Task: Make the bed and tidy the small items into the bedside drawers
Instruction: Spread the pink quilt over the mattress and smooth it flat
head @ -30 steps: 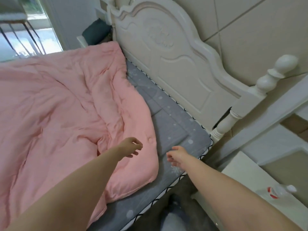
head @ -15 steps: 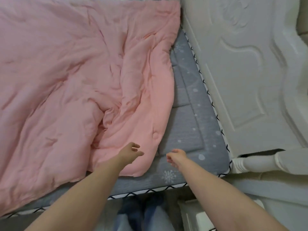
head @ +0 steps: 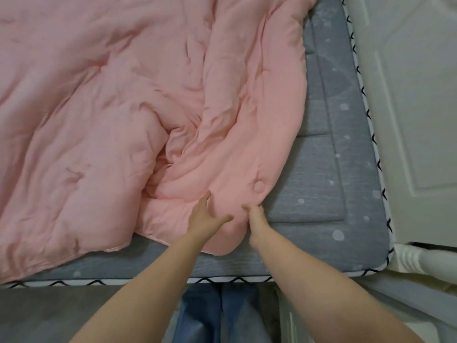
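Observation:
A rumpled pink quilt (head: pixel 123 107) covers most of the bed, its near right corner bunched on the grey patterned mattress (head: pixel 321 194). My left hand (head: pixel 204 219) lies on that corner with fingers spread and straight. Just to its right, my right hand (head: pixel 254 214) pinches the quilt's edge where it meets the mattress, fingers curled into the fabric. No small items or drawers show in the head view.
The white carved headboard (head: pixel 415 95) runs along the right side, with a turned post (head: pixel 420 261) at the bed's corner. The mattress edge with black zigzag trim (head: pixel 222 279) lies close below my arms. My blue trousers (head: pixel 210 318) show beneath.
The view has tilted down over the bed. Both hands have reached forward from above the mattress onto the quilt corner; the right hand now pinches its edge.

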The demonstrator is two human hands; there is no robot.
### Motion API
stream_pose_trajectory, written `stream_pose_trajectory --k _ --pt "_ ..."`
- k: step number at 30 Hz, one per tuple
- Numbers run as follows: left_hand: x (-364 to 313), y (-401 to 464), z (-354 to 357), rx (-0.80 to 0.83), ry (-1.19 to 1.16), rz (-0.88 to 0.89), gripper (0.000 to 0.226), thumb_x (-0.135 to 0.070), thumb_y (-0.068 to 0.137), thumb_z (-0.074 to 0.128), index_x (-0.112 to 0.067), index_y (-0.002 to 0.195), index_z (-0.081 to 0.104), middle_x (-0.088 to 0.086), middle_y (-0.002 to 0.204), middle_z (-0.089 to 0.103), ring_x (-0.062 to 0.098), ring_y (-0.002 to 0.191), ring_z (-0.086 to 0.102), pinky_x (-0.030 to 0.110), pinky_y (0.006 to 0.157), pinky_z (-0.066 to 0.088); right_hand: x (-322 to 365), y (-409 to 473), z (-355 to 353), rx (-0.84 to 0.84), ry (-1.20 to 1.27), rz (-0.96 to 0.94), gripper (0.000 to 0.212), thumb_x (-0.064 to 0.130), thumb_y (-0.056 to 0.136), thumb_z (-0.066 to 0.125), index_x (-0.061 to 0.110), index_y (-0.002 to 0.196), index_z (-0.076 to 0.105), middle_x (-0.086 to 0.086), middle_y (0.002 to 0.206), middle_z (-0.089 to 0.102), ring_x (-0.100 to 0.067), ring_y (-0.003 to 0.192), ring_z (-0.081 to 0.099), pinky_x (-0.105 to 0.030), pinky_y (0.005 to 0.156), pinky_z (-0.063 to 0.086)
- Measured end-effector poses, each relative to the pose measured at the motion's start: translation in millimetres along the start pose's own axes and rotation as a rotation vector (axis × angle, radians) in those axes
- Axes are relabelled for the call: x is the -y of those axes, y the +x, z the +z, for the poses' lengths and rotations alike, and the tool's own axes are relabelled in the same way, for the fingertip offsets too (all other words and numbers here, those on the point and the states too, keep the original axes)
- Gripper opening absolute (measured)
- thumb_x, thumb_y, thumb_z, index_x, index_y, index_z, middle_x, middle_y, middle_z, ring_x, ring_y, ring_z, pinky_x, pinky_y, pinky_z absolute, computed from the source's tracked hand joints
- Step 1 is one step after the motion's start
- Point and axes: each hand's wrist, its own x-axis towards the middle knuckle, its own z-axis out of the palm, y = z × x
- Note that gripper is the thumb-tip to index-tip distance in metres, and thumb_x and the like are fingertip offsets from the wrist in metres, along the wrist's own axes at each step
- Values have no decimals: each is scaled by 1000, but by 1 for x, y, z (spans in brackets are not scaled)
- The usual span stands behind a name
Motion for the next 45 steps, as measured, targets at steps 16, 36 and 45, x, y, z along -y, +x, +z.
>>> stream_pose_trajectory --k 16,36,45 --pt "-72 -31 -51 254 -414 -70 15 -26 95 53 -20 100 66 5 106 70 17 97 63 32 93 48 37 -36 3 373 379 125 79 67 67 73 8 119 63 -22 112 70 -37 100 69 -51 87 53" --pt "-153 -155 34 645 -137 98 62 -58 88 49 -26 141 44 1 139 50 21 124 48 41 115 28 82 -181 -183 -107 23 -176 86 43 54 87 -1 123 60 -19 103 71 -33 96 68 -48 92 54" --pt "-176 -196 124 609 32 252 48 -38 94 48 -27 140 43 -7 136 53 18 120 50 32 107 33 67 -175 -308 -435 -96 -333 105 49 40 84 12 132 50 -13 121 61 -32 104 61 -47 95 51"
